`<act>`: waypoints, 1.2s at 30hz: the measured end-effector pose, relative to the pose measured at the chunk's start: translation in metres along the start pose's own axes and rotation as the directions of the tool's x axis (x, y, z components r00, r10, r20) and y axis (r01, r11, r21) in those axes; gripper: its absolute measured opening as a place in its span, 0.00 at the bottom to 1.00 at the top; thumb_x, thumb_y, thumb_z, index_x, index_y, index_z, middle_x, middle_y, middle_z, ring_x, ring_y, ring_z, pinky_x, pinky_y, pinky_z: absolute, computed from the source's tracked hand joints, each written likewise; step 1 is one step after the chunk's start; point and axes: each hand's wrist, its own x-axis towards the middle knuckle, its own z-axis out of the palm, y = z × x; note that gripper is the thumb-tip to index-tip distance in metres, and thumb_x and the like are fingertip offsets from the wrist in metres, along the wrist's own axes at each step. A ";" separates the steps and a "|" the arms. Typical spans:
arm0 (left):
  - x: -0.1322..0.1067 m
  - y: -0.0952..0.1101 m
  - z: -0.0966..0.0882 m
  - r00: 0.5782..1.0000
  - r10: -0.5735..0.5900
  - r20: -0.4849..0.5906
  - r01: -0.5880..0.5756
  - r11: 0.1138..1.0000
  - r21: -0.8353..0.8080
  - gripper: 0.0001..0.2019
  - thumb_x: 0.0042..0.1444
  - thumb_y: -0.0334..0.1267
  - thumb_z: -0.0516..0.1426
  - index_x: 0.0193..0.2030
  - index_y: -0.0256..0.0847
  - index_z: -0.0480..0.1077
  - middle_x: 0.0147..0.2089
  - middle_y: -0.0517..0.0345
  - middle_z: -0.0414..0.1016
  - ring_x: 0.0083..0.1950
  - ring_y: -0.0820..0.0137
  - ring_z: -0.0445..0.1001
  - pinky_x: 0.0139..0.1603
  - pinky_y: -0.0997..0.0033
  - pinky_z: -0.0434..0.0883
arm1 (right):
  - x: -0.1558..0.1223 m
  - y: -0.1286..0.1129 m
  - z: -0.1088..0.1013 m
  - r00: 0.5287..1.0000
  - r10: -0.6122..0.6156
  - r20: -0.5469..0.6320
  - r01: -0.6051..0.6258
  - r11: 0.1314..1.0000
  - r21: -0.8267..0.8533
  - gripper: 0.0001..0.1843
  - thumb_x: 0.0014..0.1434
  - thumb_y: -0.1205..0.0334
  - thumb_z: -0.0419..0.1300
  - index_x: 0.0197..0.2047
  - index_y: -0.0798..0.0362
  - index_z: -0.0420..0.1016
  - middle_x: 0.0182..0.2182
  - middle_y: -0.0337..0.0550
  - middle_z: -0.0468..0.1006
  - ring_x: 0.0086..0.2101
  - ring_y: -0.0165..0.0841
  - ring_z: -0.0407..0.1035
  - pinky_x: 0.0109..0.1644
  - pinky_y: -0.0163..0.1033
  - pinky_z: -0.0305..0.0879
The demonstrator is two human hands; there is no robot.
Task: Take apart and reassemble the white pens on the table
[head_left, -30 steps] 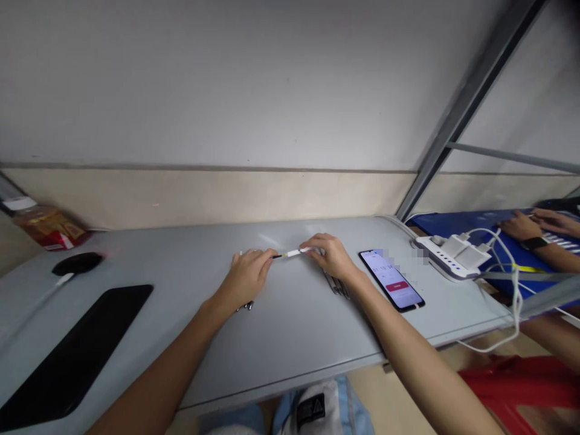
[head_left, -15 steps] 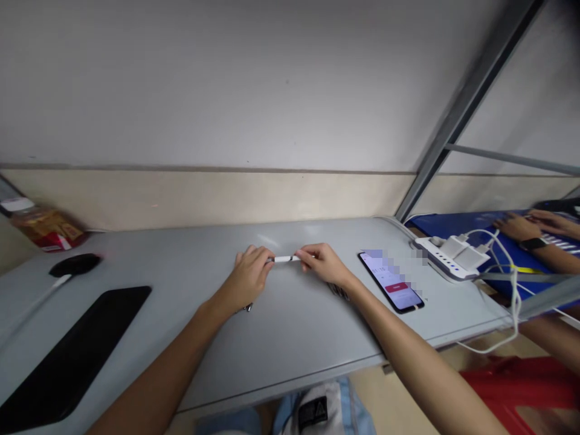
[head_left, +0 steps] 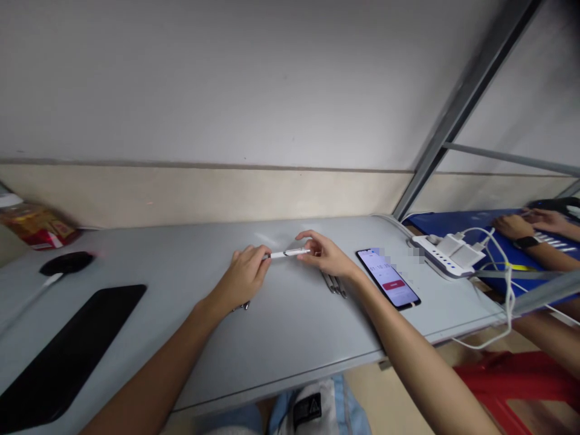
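Note:
A white pen (head_left: pixel 281 255) with dark bands is held level above the grey desk, spanning the space between both hands. My left hand (head_left: pixel 248 270) is closed around its left end, back of the hand upward. At the pen's right end, my right hand (head_left: pixel 324 254) has its index finger lifted and its thumb below, apart from each other; the tip lies between them. Several slim silver-ended pieces (head_left: pixel 334 285), like pen parts, lie on the desk just below my right hand. More small shiny pieces (head_left: pixel 244 306) show beside my left wrist, mostly hidden by it.
A lit phone (head_left: pixel 388 279) lies right of my right forearm, near a white power strip (head_left: pixel 441 257) with chargers and cables. On the left are a black mat (head_left: pixel 75 356), a dark oval object (head_left: pixel 67 263) with a white cable and a jar (head_left: pixel 38 225). Another person's hands (head_left: pixel 514 228) are at far right.
The fingers of my right hand have spread from their pinch, baring more of the pen's right end. My left hand keeps its hold. The view has shifted slightly.

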 end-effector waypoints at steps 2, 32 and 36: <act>0.000 0.000 0.000 1.000 0.001 0.000 -0.001 1.000 -0.003 0.10 0.66 0.40 0.43 0.43 0.42 0.64 0.37 0.57 0.70 0.40 0.66 0.67 0.46 0.63 0.58 | -0.001 -0.002 -0.001 1.000 0.023 0.022 -0.023 1.000 0.000 0.18 0.57 0.48 0.59 0.42 0.54 0.72 0.22 0.35 0.68 0.22 0.26 0.58 0.26 0.33 0.55; -0.001 0.001 0.000 0.998 0.036 0.049 -0.037 0.999 0.016 0.14 0.68 0.41 0.40 0.40 0.42 0.64 0.37 0.57 0.69 0.41 0.65 0.64 0.45 0.63 0.58 | -0.002 0.000 0.002 0.988 0.080 0.135 -0.074 0.996 -0.051 0.23 0.64 0.46 0.48 0.39 0.56 0.74 0.19 0.36 0.67 0.20 0.27 0.59 0.27 0.33 0.56; -0.001 -0.003 0.000 0.998 0.021 0.059 -0.022 1.000 0.013 0.14 0.68 0.40 0.40 0.39 0.42 0.64 0.34 0.59 0.68 0.39 0.67 0.64 0.43 0.64 0.58 | -0.002 -0.004 0.002 0.997 -0.071 0.037 0.076 0.988 -0.134 0.22 0.55 0.52 0.63 0.51 0.51 0.72 0.27 0.36 0.70 0.26 0.27 0.62 0.32 0.33 0.58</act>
